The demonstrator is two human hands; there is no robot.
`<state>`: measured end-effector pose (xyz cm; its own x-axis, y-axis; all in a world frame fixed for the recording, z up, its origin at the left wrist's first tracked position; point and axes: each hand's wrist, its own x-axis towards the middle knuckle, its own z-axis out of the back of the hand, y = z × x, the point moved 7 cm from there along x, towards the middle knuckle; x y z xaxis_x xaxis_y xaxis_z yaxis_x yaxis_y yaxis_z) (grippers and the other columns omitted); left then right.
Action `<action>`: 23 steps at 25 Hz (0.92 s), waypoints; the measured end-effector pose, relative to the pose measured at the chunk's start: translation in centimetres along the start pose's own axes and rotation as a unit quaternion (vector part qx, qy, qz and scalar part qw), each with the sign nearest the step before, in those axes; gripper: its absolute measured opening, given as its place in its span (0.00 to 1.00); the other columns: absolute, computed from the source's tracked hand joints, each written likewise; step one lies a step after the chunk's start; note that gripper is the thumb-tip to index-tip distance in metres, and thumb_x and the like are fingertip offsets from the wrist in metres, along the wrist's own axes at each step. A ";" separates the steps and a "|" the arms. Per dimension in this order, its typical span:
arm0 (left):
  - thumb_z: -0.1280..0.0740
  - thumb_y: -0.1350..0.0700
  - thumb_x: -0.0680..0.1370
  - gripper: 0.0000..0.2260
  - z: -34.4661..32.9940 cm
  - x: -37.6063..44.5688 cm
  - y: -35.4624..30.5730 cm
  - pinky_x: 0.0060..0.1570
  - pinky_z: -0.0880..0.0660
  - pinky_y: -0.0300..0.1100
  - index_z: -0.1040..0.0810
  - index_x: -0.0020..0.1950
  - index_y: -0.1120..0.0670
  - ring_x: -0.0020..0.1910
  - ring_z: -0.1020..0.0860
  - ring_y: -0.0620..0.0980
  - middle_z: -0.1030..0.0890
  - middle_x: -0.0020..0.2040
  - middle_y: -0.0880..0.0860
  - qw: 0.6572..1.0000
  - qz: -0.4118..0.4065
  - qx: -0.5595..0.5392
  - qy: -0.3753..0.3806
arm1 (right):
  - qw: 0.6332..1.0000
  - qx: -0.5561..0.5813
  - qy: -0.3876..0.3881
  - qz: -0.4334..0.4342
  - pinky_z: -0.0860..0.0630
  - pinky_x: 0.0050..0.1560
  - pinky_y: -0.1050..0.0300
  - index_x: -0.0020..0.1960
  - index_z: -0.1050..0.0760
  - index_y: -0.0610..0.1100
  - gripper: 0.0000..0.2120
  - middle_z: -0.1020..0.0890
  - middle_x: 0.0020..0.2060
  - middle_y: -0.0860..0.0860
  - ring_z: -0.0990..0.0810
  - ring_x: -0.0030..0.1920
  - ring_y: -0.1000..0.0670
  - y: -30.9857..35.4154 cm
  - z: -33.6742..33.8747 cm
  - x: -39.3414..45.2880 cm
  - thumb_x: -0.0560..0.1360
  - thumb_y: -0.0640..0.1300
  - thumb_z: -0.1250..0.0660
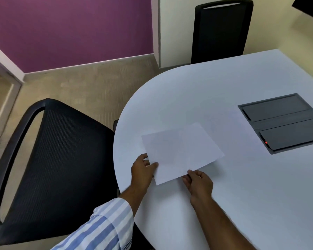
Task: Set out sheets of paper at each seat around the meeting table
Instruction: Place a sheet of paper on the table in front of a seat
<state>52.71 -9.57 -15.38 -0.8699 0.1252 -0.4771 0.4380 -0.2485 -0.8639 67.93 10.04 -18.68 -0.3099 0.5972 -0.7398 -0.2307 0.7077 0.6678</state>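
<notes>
A white sheet of paper (181,152) lies low over the rounded end of the white meeting table (197,91), in front of a black mesh chair (49,168). My left hand (143,168) pinches the sheet's near left corner, thumb on top. My right hand (199,181) grips its near edge from below. Whether the paper rests flat on the table or hovers just above it is unclear.
A second black chair (220,29) stands at the table's far side. A dark grey cable box with two lids (284,121) is set into the tabletop at the right, a red light on it. Beige carpet and a purple wall lie to the left.
</notes>
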 end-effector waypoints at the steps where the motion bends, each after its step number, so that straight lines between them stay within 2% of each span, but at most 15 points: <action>1: 0.26 0.62 0.76 0.17 0.3 0.8 0.0 0.50 0.14 0.56 0.21 0.64 0.53 0.47 0.13 0.54 0.12 0.49 0.53 1.000 -0.003 0.018 -0.006 | 1.000 -0.001 -0.001 -0.007 0.14 0.37 0.58 0.51 0.20 0.34 0.05 0.17 0.45 0.39 0.16 0.41 0.45 -0.3 -0.6 0.1 0.77 0.32 0.26; 3: 0.25 0.61 0.75 0.20 0.9 2.7 0.3 0.50 0.15 0.54 0.22 0.67 0.53 0.46 0.13 0.55 0.12 0.48 0.54 0.999 -0.002 0.051 -0.015 | 1.000 -0.002 -0.007 -0.019 0.13 0.37 0.57 0.49 0.20 0.33 0.05 0.17 0.45 0.37 0.16 0.43 0.43 -0.9 -1.9 0.8 0.77 0.30 0.25; 6: 0.25 0.61 0.75 0.22 1.5 5.1 1.7 0.53 0.16 0.59 0.23 0.68 0.55 0.47 0.13 0.58 0.12 0.47 0.57 0.996 0.014 0.079 -0.023 | 0.999 -0.012 -0.012 -0.047 0.13 0.37 0.55 0.52 0.19 0.29 0.07 0.17 0.45 0.35 0.16 0.45 0.41 -1.4 -3.6 2.1 0.76 0.29 0.25; 8: 0.25 0.62 0.74 0.26 1.7 6.0 2.6 0.55 0.17 0.61 0.26 0.71 0.55 0.49 0.14 0.59 0.13 0.50 0.57 0.998 0.026 0.063 -0.013 | 0.997 -0.010 -0.001 -0.071 0.14 0.34 0.56 0.51 0.19 0.29 0.06 0.17 0.43 0.36 0.16 0.43 0.41 -1.8 -4.4 2.8 0.76 0.29 0.25; 12: 0.22 0.58 0.74 0.41 1.2 7.2 3.1 0.59 0.18 0.54 0.41 0.81 0.49 0.55 0.17 0.51 0.18 0.56 0.47 0.997 0.037 0.056 0.023 | 0.995 -0.018 0.024 -0.097 0.17 0.35 0.57 0.48 0.20 0.32 0.03 0.17 0.40 0.38 0.15 0.38 0.43 -2.4 -5.2 3.3 0.79 0.33 0.28; 14: 0.21 0.61 0.74 0.43 1.1 7.7 3.0 0.63 0.22 0.50 0.42 0.82 0.50 0.59 0.21 0.51 0.23 0.62 0.48 0.997 0.021 0.073 0.030 | 0.994 -0.081 0.012 -0.069 0.16 0.42 0.52 0.48 0.20 0.33 0.05 0.14 0.41 0.39 0.14 0.37 0.44 -2.4 -4.7 3.3 0.80 0.36 0.29; 15: 0.21 0.62 0.74 0.40 1.1 7.9 2.9 0.62 0.24 0.44 0.38 0.80 0.50 0.60 0.22 0.50 0.25 0.64 0.48 0.996 0.010 0.078 0.030 | 0.986 -0.163 0.002 -0.024 0.15 0.46 0.50 0.47 0.19 0.35 0.05 0.12 0.42 0.40 0.13 0.38 0.44 -2.0 -4.3 3.4 0.79 0.37 0.29; 16: 0.22 0.63 0.74 0.36 1.2 8.0 2.7 0.60 0.25 0.39 0.34 0.78 0.50 0.61 0.22 0.51 0.25 0.65 0.47 0.996 -0.004 0.084 0.025 | 0.961 -0.274 -0.008 0.046 0.15 0.48 0.50 0.46 0.18 0.39 0.05 0.12 0.42 0.43 0.13 0.40 0.44 -1.1 -4.0 3.5 0.78 0.39 0.30; 17: 0.22 0.63 0.74 0.33 1.3 8.2 2.5 0.61 0.25 0.38 0.31 0.75 0.51 0.64 0.23 0.51 0.25 0.67 0.48 0.995 -0.018 0.097 0.016 | 0.915 -0.382 -0.012 0.127 0.16 0.50 0.50 0.47 0.18 0.42 0.04 0.12 0.43 0.46 0.13 0.44 0.44 -0.1 -4.0 3.3 0.78 0.41 0.30; 18: 0.22 0.62 0.74 0.31 1.4 8.4 2.4 0.66 0.26 0.40 0.29 0.74 0.52 0.68 0.24 0.53 0.27 0.71 0.50 0.992 -0.028 0.126 0.005 | 0.864 -0.459 -0.003 0.208 0.18 0.53 0.51 0.50 0.18 0.44 0.04 0.13 0.47 0.48 0.14 0.50 0.44 0.9 -4.4 3.1 0.77 0.41 0.30; 19: 0.22 0.60 0.74 0.30 1.5 8.4 2.5 0.71 0.29 0.44 0.28 0.74 0.54 0.72 0.27 0.54 0.31 0.75 0.52 0.984 -0.039 0.171 -0.001 | 0.810 -0.518 0.015 0.274 0.20 0.57 0.50 0.56 0.18 0.45 0.09 0.15 0.55 0.49 0.17 0.57 0.44 1.6 -4.9 2.8 0.77 0.42 0.29; 21: 0.23 0.56 0.75 0.30 1.4 8.0 2.7 0.74 0.33 0.49 0.27 0.75 0.53 0.77 0.33 0.56 0.36 0.80 0.52 0.955 -0.074 0.287 0.001 | 0.709 -0.628 0.057 0.316 0.25 0.69 0.47 0.73 0.25 0.47 0.24 0.27 0.75 0.48 0.29 0.75 0.44 1.8 -5.6 3.5 0.78 0.47 0.29; 23: 0.25 0.51 0.76 0.31 1.1 7.3 3.1 0.74 0.32 0.52 0.29 0.77 0.50 0.80 0.38 0.54 0.40 0.83 0.49 0.919 -0.120 0.375 0.020 | 0.635 -0.710 0.076 0.294 0.34 0.78 0.46 0.82 0.37 0.51 0.34 0.42 0.84 0.48 0.44 0.84 0.44 1.6 -5.6 4.6 0.80 0.56 0.33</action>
<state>47.44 -10.51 -21.39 -0.9058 0.2941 -0.3050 -0.0578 -0.7988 -0.5988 61.02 11.81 -20.58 -0.7889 0.4800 -0.3838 -0.5989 -0.7406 0.3048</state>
